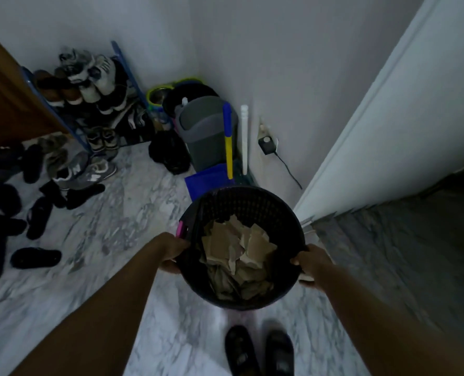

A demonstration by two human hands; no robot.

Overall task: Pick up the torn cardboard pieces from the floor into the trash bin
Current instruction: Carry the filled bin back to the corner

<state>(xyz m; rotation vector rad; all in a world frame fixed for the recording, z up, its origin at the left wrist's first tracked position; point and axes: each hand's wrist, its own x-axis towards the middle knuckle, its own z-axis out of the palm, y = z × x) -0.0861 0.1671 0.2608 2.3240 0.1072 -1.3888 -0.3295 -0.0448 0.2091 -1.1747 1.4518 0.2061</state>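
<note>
Head view: trash bin point(243, 198) is centre-low in frame, with torn cardboard pieces point(239, 248) piled inside. Left hand point(174, 253) grips the left rim and right hand point(311, 264) the right rim, fingers curled over the edge. Looks near done. I'd keep the bin level with even grips so nothing tips onto the floor point(117, 213).

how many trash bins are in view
2: the black mesh bin gripped by the left hand and right hand, and a grey lidded bin in the corner. Clutter there may hide more.
</note>
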